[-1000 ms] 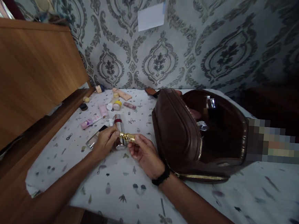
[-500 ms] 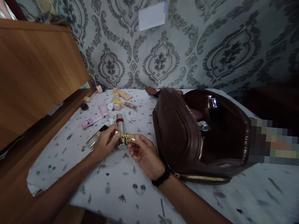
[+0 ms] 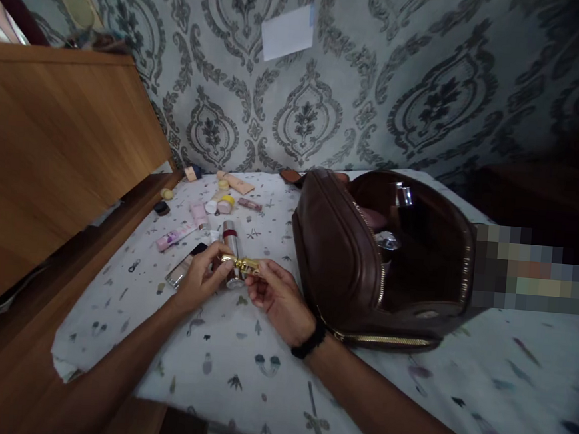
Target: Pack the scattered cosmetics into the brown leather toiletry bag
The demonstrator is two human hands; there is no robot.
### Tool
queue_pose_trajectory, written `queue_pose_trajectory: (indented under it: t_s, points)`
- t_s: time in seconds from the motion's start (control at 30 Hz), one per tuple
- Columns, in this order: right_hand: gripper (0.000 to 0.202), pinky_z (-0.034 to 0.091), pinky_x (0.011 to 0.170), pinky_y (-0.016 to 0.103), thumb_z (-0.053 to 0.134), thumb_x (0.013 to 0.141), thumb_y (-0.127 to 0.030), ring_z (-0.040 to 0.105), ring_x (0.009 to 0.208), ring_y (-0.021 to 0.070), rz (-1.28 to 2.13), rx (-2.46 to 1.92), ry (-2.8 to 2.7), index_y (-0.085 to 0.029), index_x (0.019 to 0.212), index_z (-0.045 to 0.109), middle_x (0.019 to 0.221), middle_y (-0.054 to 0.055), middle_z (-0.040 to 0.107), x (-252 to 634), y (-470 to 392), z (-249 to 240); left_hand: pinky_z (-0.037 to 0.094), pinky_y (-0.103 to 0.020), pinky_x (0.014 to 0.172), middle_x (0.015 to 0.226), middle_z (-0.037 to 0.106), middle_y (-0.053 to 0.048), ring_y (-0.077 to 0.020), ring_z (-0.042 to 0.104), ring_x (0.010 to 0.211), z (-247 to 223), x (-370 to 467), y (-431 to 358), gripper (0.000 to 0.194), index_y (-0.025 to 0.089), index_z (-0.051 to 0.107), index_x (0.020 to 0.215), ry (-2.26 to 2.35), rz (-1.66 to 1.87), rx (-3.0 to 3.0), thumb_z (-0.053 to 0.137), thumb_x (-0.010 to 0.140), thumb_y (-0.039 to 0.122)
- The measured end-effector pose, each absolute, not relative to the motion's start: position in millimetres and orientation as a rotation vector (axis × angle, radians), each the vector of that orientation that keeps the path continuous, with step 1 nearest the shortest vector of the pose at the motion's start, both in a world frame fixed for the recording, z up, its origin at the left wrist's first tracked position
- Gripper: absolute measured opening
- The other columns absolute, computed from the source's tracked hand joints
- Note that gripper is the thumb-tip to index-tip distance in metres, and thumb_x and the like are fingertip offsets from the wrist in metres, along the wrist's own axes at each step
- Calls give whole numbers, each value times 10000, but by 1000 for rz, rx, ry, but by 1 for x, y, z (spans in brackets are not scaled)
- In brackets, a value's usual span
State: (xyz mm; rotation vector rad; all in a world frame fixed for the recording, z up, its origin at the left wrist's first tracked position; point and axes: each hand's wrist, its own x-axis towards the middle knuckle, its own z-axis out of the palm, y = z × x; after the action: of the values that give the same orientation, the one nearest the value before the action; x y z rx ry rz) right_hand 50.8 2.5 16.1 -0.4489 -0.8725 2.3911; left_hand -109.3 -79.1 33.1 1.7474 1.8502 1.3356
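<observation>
Between my two hands lies a slim gold lipstick (image 3: 240, 263), roughly level above the bed sheet. My left hand (image 3: 200, 278) pinches its left end with thumb and fingers. At the other end, my right hand (image 3: 279, 302), with a black band on the wrist, grips it the same way. Just behind it a silver cylinder with a red band (image 3: 230, 230) rests on the sheet, partly covered by the fingers. A dark-edged flat compact (image 3: 179, 272) lies beside my left hand, partly hidden by it.
A brown leather bag (image 3: 334, 247) stands unzipped on the right, with shiny items inside. Pink tubes (image 3: 174, 236), a yellow-lidded jar (image 3: 226, 203), a lip gloss (image 3: 249, 204) and a peach tube (image 3: 235, 182) lie farther back. A wooden cabinet (image 3: 58, 159) borders the left side.
The view has shifted slightly, so the bag appears a little farther left. Both hands keep their hold on the lipstick, almost in place.
</observation>
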Motion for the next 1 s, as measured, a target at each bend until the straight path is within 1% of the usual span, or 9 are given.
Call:
queue_pose_trajectory:
  t_s: [0.23, 0.37, 0.5, 0.57, 0.63, 0.7, 0.77, 0.93, 1.0]
  points:
    - [471, 345, 451, 182, 853, 622, -510, 538, 495, 70, 2389, -442, -870, -161, 848, 630, 644, -11, 662, 50, 2, 15, 425, -285, 757, 939, 603, -37, -176, 550, 833, 34, -111, -80, 311, 178, 567, 1098, 1854, 1329, 1791, 550, 910, 426]
    - [470, 365, 466, 186, 854, 617, -511, 539, 498, 69, 2397, -445, -873, -160, 834, 629, 648, -10, 664, 51, 3, 16, 392, -279, 676, 770, 570, -9, -157, 515, 707, 33, -112, -78, 306, 171, 586, 890, 1917, 1376, 1740, 475, 933, 453]
    - [459, 355, 462, 184, 855, 619, -503, 541, 499, 69, 2393, -442, -874, -163, 822, 622, 642, -11, 665, 51, 3, 15, 350, -274, 627, 635, 481, 15, -140, 453, 626, 36, -112, -76, 373, 183, 514, 674, 2020, 1335, 1733, 454, 943, 435]
    - [454, 344, 454, 184, 853, 624, -499, 542, 499, 70, 2390, -437, -872, -164, 821, 618, 643, -10, 667, 50, 3, 15, 370, -273, 645, 665, 519, 8, -143, 477, 645, 38, -111, -77, 342, 179, 543, 718, 1984, 1335, 1724, 473, 938, 431]
    - [455, 337, 449, 184, 851, 626, -500, 539, 494, 69, 2386, -439, -865, -166, 828, 616, 641, -12, 665, 50, 3, 15, 403, -278, 688, 759, 588, -12, -152, 523, 699, 38, -111, -78, 284, 169, 599, 872, 1919, 1343, 1712, 499, 931, 429]
    - [464, 341, 452, 182, 851, 621, -505, 538, 493, 70, 2386, -446, -860, -167, 833, 615, 637, -13, 664, 50, 3, 15, 420, -282, 719, 837, 615, -26, -162, 547, 749, 37, -111, -78, 296, 168, 603, 1028, 1881, 1355, 1706, 524, 922, 433]
    - [475, 355, 462, 182, 856, 610, -509, 541, 497, 71, 2388, -452, -859, -166, 832, 613, 639, -12, 667, 50, 2, 16, 424, -286, 725, 861, 622, -32, -168, 555, 767, 36, -112, -79, 330, 168, 594, 1082, 1872, 1357, 1697, 509, 928, 447]
    - [499, 337, 449, 180, 863, 591, -522, 534, 488, 68, 2387, -453, -862, -161, 826, 612, 629, -12, 660, 51, 2, 17, 381, -281, 638, 645, 518, 0, -153, 490, 637, 35, -113, -77, 410, 180, 543, 697, 1960, 1315, 1712, 418, 953, 475]
    - [503, 335, 451, 179, 861, 592, -529, 534, 488, 66, 2382, -460, -862, -161, 828, 613, 631, -12, 660, 51, 2, 16, 374, -278, 633, 632, 502, 5, -148, 478, 629, 37, -113, -77, 404, 183, 529, 673, 1971, 1302, 1720, 447, 944, 470]
